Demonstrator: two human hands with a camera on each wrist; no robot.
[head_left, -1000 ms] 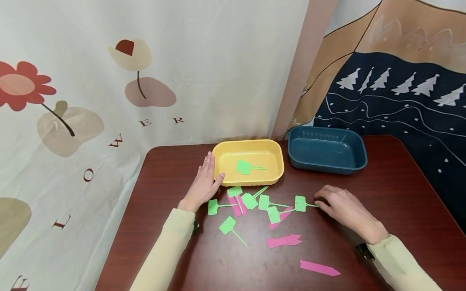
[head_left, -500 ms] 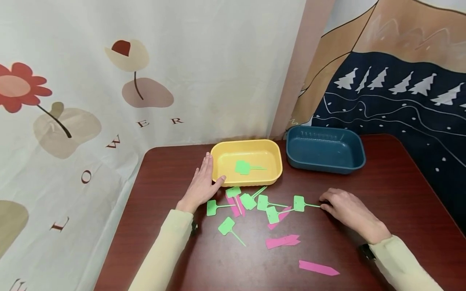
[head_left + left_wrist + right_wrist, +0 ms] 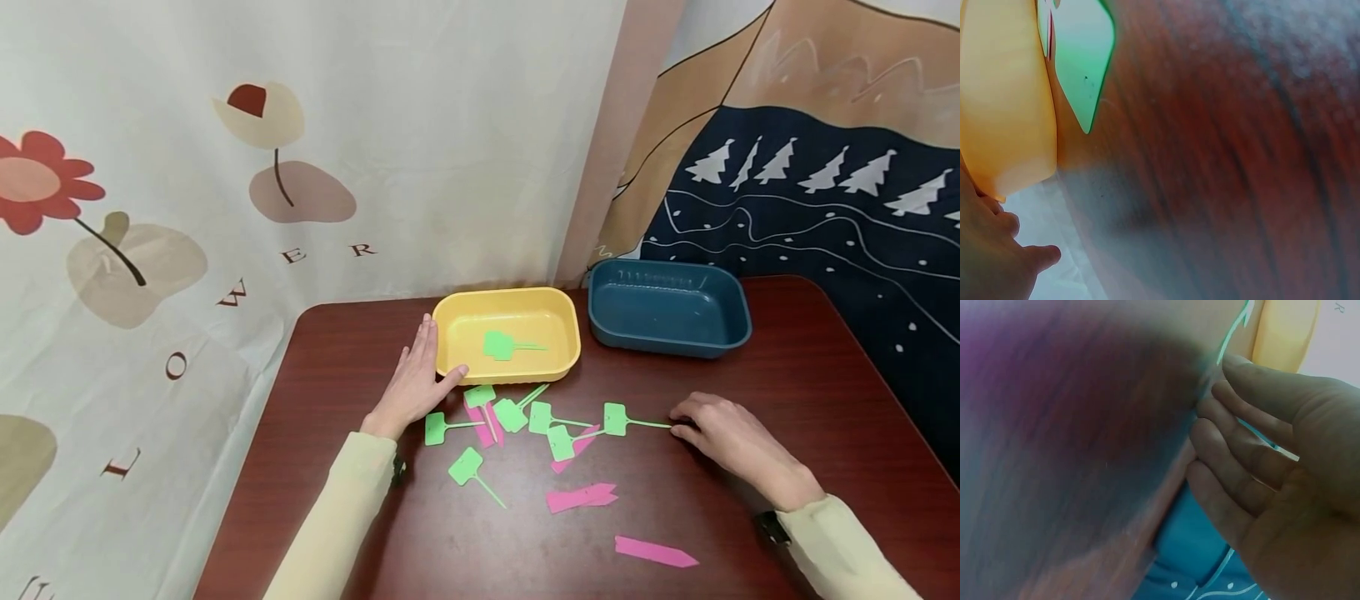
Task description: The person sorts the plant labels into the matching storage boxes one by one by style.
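Note:
My left hand [image 3: 413, 385] rests against the left side of the yellow tray [image 3: 576, 337], fingers straight, thumb at the front rim. A few green plant labels [image 3: 497, 345] lie overlapping inside that tray. On the table to the right, my right hand [image 3: 738, 437] has loosely bent fingers at the stem end of a green plant label [image 3: 615, 419]. In the right wrist view, the tip of that thin stem [image 3: 1227, 344] ends beside the thumb, and nothing shows between thumb and fingers. More green labels [image 3: 560, 443] and pink pointed strips [image 3: 656, 551] lie scattered between the hands.
A blue tray [image 3: 667, 342] stands at the back right, beside the yellow one. Brown table [image 3: 480, 550] surface runs around the hands. Behind the table hangs a printed curtain [image 3: 450, 150], with a dark tree-patterned cloth [image 3: 795, 208] at the right.
My right hand has slid a little to the right, baring more of the label's stem. The label stays put. My left hand remains at the yellow tray, and the head view has shifted slightly.

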